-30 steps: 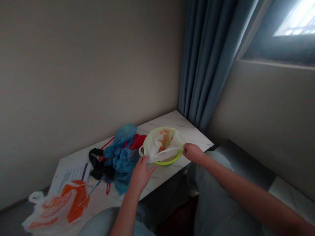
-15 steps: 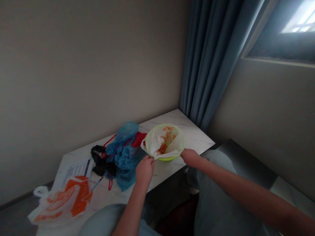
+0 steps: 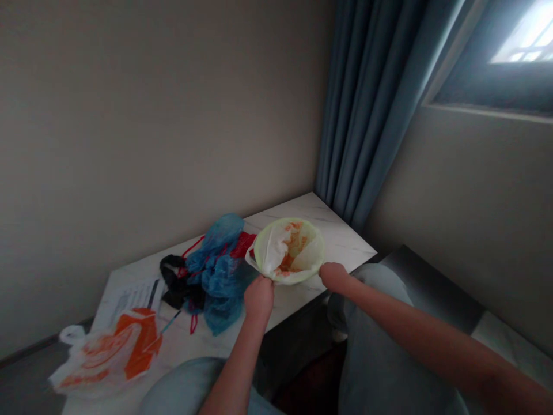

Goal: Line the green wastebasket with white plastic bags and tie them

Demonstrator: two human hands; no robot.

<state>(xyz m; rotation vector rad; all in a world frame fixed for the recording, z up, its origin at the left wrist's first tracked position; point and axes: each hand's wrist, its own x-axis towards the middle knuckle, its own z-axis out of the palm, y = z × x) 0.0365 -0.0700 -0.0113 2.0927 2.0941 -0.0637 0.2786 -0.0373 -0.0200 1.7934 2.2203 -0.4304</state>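
A round yellow-green bin [image 3: 319, 237] stands on the white marbled table [image 3: 341, 245]. Lining it is a white plastic bag [image 3: 271, 253] with orange print, its edge folded over the near rim. My left hand [image 3: 259, 297] is closed on the bag's edge at the front left of the rim. At the front right, my right hand [image 3: 334, 276] is also closed, gripping the bag's edge; its fingertips are partly hidden. The bag's mouth faces up and lies open inside the bin.
Left of the bin lies a heap of crumpled blue plastic bags [image 3: 222, 276], with a black bag [image 3: 175, 282] and red bags [image 3: 242, 245] among them. Nearer are a printed sheet [image 3: 129, 300] and a white-and-orange carrier bag [image 3: 112, 354]. A blue curtain [image 3: 363, 104] hangs behind.
The bag's edge now comes down over the bin's front rim, covering the yellow-green strip seen before. My left hand has shifted slightly right and down; my right hand has barely moved.
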